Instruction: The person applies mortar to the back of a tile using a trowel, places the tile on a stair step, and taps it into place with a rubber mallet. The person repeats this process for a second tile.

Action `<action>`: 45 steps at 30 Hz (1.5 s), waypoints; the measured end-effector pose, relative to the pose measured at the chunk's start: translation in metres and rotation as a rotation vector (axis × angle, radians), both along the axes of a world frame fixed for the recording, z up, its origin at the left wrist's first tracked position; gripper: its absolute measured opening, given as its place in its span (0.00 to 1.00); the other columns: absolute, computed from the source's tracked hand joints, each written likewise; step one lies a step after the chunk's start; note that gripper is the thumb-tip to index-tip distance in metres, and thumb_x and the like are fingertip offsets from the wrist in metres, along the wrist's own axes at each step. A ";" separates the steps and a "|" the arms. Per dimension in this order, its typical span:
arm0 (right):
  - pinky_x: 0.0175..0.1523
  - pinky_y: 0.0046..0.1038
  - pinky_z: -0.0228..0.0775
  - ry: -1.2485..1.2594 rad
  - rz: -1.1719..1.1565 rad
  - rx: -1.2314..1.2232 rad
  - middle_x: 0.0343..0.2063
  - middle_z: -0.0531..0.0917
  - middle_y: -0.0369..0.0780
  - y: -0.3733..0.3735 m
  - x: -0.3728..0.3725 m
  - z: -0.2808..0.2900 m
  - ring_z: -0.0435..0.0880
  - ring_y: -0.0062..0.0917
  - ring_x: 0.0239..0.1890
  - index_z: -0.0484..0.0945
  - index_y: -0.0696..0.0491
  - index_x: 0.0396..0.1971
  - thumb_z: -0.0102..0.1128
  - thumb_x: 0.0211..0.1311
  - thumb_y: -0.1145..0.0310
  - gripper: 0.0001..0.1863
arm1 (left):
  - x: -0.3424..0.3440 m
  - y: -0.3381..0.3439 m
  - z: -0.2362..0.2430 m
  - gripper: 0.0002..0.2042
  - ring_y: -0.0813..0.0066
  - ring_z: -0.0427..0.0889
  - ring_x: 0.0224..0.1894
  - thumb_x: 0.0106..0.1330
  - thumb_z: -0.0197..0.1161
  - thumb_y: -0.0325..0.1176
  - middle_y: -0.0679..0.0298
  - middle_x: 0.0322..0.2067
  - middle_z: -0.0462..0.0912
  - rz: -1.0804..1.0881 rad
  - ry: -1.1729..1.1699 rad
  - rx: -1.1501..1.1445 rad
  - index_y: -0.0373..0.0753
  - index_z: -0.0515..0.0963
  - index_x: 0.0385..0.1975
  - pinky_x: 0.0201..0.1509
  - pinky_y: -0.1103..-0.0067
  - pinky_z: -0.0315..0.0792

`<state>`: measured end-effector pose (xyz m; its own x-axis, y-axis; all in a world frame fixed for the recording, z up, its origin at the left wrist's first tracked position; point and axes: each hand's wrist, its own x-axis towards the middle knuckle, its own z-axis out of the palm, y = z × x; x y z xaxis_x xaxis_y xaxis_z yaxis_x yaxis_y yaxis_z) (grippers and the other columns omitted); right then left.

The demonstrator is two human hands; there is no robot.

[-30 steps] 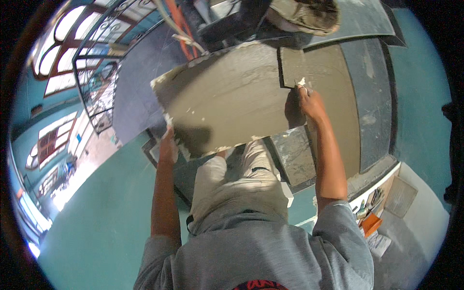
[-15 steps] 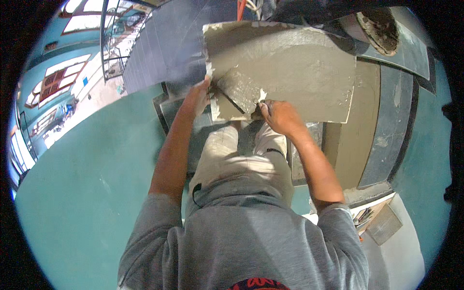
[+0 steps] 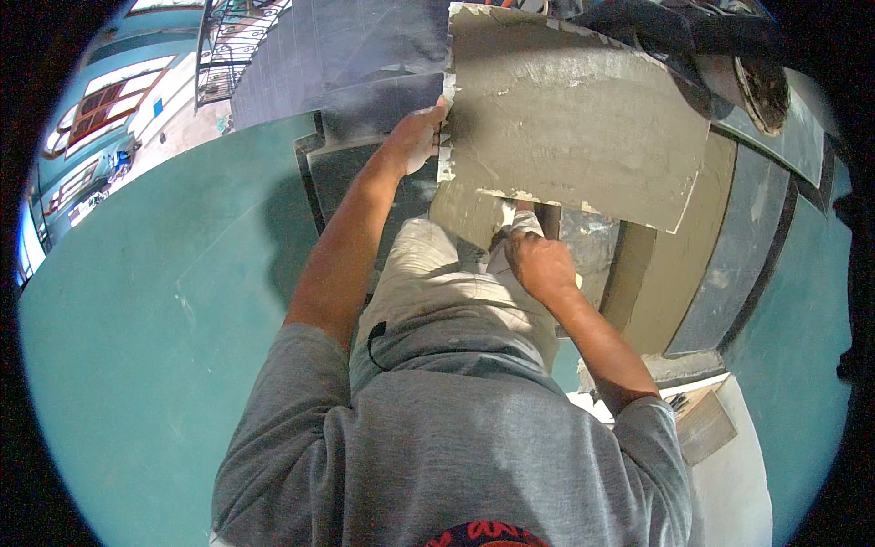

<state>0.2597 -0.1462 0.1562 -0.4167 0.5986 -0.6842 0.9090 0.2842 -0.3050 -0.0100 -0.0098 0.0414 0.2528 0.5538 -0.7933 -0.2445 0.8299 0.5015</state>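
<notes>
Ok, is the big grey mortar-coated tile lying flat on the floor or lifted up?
Lifted. The big grey mortar-coated tile is off the floor: the left hand grips its left edge, the right hand supports its lower edge.

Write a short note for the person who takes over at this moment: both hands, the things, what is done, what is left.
Left hand: grips the left edge of the big tile.
Right hand: under the tile's lower edge, closed on a tool that is mostly hidden.
Tile: lifted, its mortar-coated side faces the camera.
Done: mortar covers the tile.
Left: the tile is not yet laid; tiles lie below on the floor.
</notes>
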 end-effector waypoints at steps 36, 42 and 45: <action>0.44 0.49 0.79 -0.014 0.073 -0.121 0.31 0.87 0.52 0.074 0.019 0.025 0.87 0.50 0.37 0.87 0.52 0.38 0.57 0.70 0.47 0.22 | -0.001 0.010 0.000 0.21 0.67 0.83 0.48 0.81 0.50 0.49 0.62 0.48 0.84 0.035 -0.051 -0.071 0.38 0.76 0.58 0.59 0.65 0.75; 0.40 0.50 0.77 0.142 -0.327 0.178 0.31 0.85 0.54 0.010 0.045 0.017 0.86 0.52 0.36 0.78 0.55 0.44 0.54 0.75 0.49 0.21 | 0.004 0.011 0.005 0.22 0.65 0.82 0.51 0.80 0.50 0.50 0.62 0.51 0.83 0.048 0.042 -0.087 0.40 0.74 0.61 0.61 0.64 0.73; 0.41 0.52 0.76 0.099 -0.587 0.274 0.35 0.85 0.56 -0.013 0.031 -0.013 0.85 0.55 0.36 0.74 0.57 0.45 0.54 0.76 0.51 0.21 | 0.003 0.012 0.002 0.22 0.64 0.82 0.50 0.80 0.50 0.50 0.63 0.51 0.82 0.010 0.090 -0.100 0.41 0.73 0.62 0.61 0.63 0.73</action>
